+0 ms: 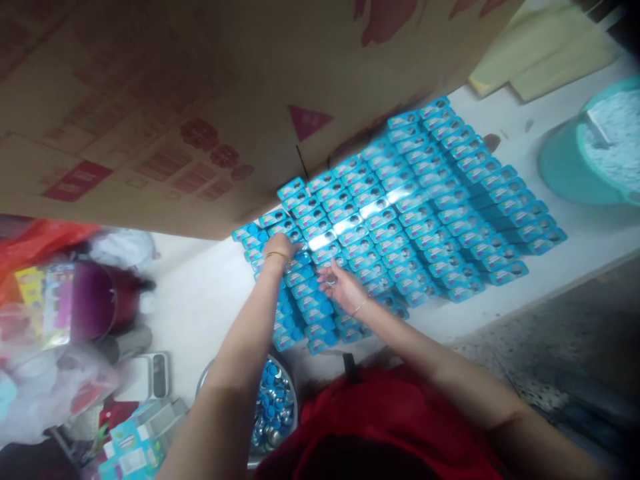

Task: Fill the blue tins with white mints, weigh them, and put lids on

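Note:
Rows of blue printed packs (360, 247) with round openings on top stand close together on a white table. Over the left rows, my left hand (279, 249) is bent down onto the packs, fingers drawn in; blur and the hand itself hide what they hold. Just to its right, my right hand (345, 288) is turned partly palm up, its fingers curled round a small round cap (331, 280) with a silvery face. Several packs at the near left carry blue caps, while dark round openings show on many others.
A metal bowl (296, 400) of loose blue and silver caps sits below my left forearm. A large cardboard carton (210, 100) borders the packs' far side. At right stands a teal tub (565, 160) of whitish material; bags and a white device (145, 377) lie left.

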Tool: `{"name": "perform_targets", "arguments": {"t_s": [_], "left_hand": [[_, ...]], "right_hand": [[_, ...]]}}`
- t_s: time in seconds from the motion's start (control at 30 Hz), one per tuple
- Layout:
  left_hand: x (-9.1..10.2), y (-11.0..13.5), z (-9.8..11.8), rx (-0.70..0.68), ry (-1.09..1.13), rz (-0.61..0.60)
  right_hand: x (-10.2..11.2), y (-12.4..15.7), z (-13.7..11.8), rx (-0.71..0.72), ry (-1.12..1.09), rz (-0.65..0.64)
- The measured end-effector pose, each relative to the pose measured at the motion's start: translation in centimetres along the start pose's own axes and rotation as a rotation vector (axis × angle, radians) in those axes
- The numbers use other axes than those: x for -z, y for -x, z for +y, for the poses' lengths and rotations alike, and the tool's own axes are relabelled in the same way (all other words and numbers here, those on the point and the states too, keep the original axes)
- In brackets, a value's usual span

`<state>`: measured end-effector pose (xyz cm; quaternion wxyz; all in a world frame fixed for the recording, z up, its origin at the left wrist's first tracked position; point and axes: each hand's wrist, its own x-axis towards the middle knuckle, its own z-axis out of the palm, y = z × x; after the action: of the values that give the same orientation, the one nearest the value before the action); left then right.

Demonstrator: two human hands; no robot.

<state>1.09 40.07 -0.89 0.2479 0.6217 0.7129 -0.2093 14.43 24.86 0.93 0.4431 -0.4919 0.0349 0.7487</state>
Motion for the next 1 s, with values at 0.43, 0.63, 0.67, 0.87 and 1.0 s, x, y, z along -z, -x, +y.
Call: {"name": "perform_targets", "arguments": {"t_s": [0.43,0.63,0.67,0.87,1.0], "left_hand": [[-2.5,12.4,-1.5,-0.985,0.234,0.22],[-2.1,6.3,-2.3,-0.527,0.457,0.399],[-1.6,4.6,-2.1,-0.407,0.452,0.398],[1.1,-2.4,-0.5,-0.084,0.154,0.114],[1.5,-4.2,-0.9,-0.057,0.083,-0.005]], "right_hand": [[-1.9,0.8,-1.5,-0.088,-0.194,-0.213],[-2.1,-0.8,-1.9,-0.012,0.016,-0.104],[-2.0,-1.1,-1.9,0.02,0.075,-0.073],[-1.0,-1.6,-1.8,0.08,0.22,-0.071],[-1.0,-1.7,-1.4,0.085,0.251,-0.058]]}}
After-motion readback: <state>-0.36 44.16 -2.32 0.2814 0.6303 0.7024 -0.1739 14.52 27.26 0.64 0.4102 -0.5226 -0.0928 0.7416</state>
